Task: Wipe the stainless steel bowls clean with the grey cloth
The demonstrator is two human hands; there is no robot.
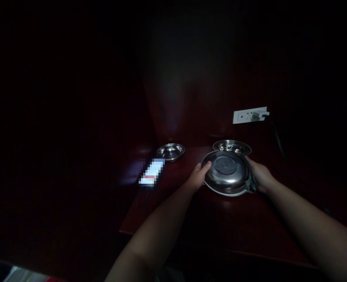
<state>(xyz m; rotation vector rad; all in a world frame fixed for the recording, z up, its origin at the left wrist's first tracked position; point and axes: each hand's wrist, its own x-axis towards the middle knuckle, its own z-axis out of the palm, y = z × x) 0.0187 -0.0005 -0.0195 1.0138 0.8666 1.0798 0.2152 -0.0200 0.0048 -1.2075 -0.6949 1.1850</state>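
A shiny metal bowl [226,172] is held above the dark red table, its underside turned toward me. My left hand [199,175] grips the bowl's left edge, the thumb lying on the metal. At the other edge my right hand [259,174] holds a dark cloth [251,182] against the bowl; most of its fingers are hidden behind. Just beyond the held bowl lies a metal plate [234,145], partly covered by it. Farther left stands a small metal bowl [171,152], its open side up.
A phone [152,172] with a lit, blurred screen is on the left of the table [167,199]. On the back wall, a white socket panel [246,115] carries a plug with a dark cable [277,137] hanging down. The surroundings are very dark.
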